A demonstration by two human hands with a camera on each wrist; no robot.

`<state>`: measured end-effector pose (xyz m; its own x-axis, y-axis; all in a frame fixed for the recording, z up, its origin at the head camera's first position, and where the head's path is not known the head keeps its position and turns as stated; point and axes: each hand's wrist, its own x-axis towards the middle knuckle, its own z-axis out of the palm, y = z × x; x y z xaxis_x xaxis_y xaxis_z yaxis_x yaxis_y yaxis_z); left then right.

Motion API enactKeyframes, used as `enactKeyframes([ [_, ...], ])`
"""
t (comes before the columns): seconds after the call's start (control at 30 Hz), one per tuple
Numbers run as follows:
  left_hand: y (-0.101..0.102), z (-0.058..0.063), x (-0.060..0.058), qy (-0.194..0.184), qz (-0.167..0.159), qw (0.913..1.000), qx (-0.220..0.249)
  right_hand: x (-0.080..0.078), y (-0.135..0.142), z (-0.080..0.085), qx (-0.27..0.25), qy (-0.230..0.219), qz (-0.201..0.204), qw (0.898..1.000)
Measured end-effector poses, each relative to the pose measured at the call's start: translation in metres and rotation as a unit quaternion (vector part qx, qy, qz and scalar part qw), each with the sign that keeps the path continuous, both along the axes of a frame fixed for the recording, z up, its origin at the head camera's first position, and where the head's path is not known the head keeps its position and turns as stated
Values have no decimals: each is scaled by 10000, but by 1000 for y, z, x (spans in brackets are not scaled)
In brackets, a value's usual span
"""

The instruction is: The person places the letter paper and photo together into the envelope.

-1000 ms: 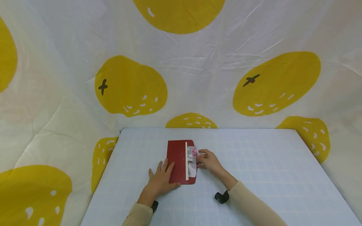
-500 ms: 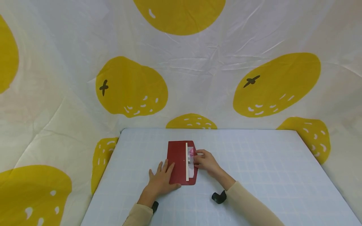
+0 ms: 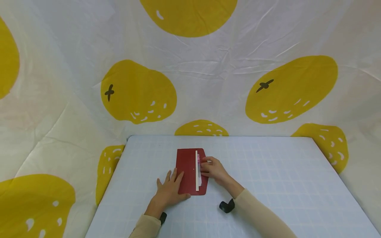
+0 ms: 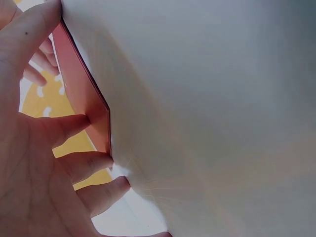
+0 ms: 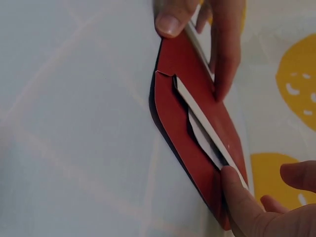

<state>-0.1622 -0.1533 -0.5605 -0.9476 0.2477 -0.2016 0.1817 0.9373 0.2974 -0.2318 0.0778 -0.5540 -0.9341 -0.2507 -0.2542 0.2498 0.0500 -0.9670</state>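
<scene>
A red envelope (image 3: 186, 160) lies flat on the table, its flap turned to the right and a white strip (image 3: 197, 178) along the pocket's mouth. A white paper slip (image 3: 199, 180) with a pink patch sits mostly inside the pocket, its right edge showing. My left hand (image 3: 168, 193) rests on the envelope's lower left part with fingers spread. At the slip's right edge is my right hand (image 3: 216, 172), fingers curled. In the right wrist view, the right thumb (image 5: 237, 192) presses at the slip (image 5: 200, 131) beside the strip; the far side of the grip is hidden.
The table (image 3: 268, 172) has a pale blue checked cover. Black devices (image 3: 227, 206) sit at both wrists. Behind and beside the table hangs a white cloth (image 3: 208, 86) with yellow fruit shapes.
My right hand has moved left, and the slip has slid further into the envelope's pocket, leaving only a narrow band showing. The left hand and the envelope have stayed in place.
</scene>
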Motion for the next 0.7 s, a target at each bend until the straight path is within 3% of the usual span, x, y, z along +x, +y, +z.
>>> enactKeyframes([
  [0.7,-5,-2,-2,81,-81,9999,-9,2,-9,1,-302,-313,-108,9990],
])
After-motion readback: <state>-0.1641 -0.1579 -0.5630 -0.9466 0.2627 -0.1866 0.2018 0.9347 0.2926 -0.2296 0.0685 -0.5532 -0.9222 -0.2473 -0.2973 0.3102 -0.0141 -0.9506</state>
